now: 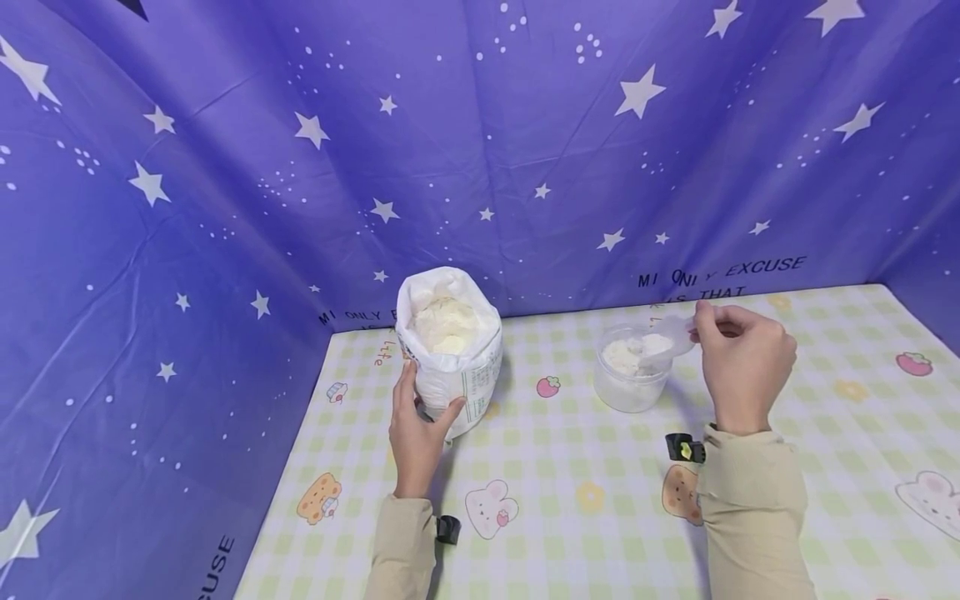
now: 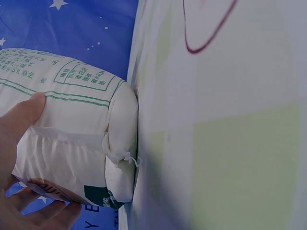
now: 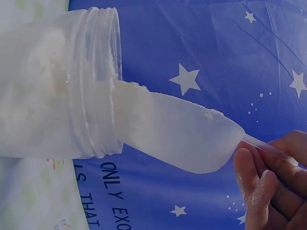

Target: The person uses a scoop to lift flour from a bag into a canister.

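Note:
On the left stands an open white bag of flour (image 1: 483,379), its rim rolled back and pale powder (image 1: 446,325) showing inside. My left hand (image 1: 420,442) grips its lower near side; in the left wrist view the thumb presses the green-printed face (image 2: 72,112) and the fingers reach round underneath. To the right, a clear plastic jar (image 1: 630,398) without a lid holds some of the same powder. My right hand (image 1: 750,362) pinches the thin handle of a translucent scoop (image 3: 192,132). The scoop tilts down into the jar mouth (image 3: 103,86), with powder near its tip.
A checked tablecloth (image 1: 547,467) with cartoon prints covers the table. Blue star-patterned curtains (image 1: 465,167) rise close behind the bag and jar, and another stands along the left side. Black wrist cameras (image 1: 448,530) sit on both sleeves.

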Tool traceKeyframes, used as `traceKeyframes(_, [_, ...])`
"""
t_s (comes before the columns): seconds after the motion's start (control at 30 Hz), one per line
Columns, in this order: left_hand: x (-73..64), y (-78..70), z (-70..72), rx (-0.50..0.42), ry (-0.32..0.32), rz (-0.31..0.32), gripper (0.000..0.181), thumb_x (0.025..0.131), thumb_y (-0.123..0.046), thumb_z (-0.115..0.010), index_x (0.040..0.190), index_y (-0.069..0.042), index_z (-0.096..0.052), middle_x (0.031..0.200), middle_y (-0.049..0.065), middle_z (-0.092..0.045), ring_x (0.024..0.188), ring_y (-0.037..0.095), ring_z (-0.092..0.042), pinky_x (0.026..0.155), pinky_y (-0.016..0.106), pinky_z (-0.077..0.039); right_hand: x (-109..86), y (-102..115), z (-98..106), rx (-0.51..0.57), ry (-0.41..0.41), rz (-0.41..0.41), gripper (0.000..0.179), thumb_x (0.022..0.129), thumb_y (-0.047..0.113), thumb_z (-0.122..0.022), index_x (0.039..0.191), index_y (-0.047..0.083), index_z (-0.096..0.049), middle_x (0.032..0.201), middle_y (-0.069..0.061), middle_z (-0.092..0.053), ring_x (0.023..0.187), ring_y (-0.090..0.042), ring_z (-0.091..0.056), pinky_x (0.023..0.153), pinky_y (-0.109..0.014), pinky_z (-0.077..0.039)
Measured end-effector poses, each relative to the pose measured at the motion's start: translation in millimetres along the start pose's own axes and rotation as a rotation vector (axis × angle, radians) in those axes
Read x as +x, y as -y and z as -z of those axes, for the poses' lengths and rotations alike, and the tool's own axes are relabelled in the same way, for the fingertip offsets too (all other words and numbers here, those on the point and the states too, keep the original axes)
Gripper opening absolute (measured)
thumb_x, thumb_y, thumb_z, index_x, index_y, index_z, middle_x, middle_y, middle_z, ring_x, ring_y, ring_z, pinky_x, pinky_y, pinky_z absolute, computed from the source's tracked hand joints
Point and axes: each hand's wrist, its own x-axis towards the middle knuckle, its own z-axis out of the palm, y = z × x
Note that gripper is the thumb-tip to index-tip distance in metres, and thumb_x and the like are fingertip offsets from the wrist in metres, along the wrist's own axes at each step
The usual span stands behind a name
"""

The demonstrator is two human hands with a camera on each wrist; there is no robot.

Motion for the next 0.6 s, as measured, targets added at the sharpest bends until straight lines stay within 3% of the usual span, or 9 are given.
traceKeyframes(0.6, [-0.9, -1.7, 0.5, -0.002, -0.010, -0.011, 0.091, 0.076, -0.034, -0.086, 0.152, -0.014, -0.040, 0.158, 0.005, -0.037, 0.131, 0.029, -0.052, 0.104, 0.040, -0.053, 2.2, 10, 12, 0.089, -0.050, 0.044, 0.037, 0.094, 0.030, -0.064, 0.077, 0.000, -0.079, 0.056, 0.046, -0.043, 0.049, 0.025, -0.042, 0.060, -0.008, -0.032])
